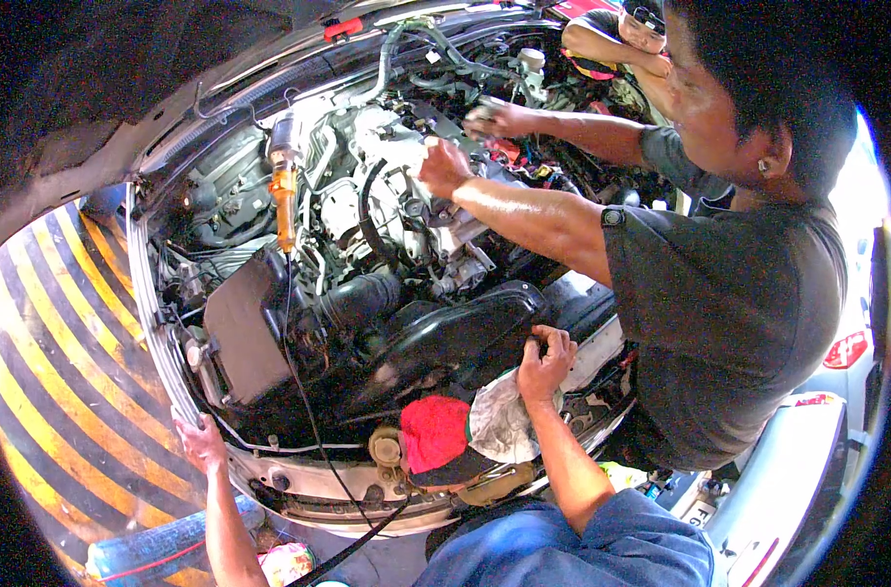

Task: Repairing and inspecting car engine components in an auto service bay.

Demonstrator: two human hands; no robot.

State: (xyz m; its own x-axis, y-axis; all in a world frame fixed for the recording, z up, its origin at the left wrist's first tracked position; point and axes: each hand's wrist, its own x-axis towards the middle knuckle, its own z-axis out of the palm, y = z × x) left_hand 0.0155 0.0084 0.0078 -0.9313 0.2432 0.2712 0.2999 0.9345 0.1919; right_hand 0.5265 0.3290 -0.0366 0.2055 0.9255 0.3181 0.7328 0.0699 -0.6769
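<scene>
My left hand (203,442) rests at lower left, fingers curled over the car's edge (176,386). My right hand (546,362) is closed at the edge of the black engine cover (445,342), above a crumpled white cloth (499,421); what its fingers hold is unclear. A red cloth (431,433) lies beside that. An orange work lamp (284,196) hangs over the engine (357,215), its cord running down past my hands. A co-worker in a dark shirt reaches both hands (445,166) into the engine from the right.
The raised hood (64,108) arches over the upper left. A second person (602,44) leans on their arms at the far side. A striped floor (54,342) and blue cylinder (152,548) are at left. A white car (846,293) stands behind the co-worker.
</scene>
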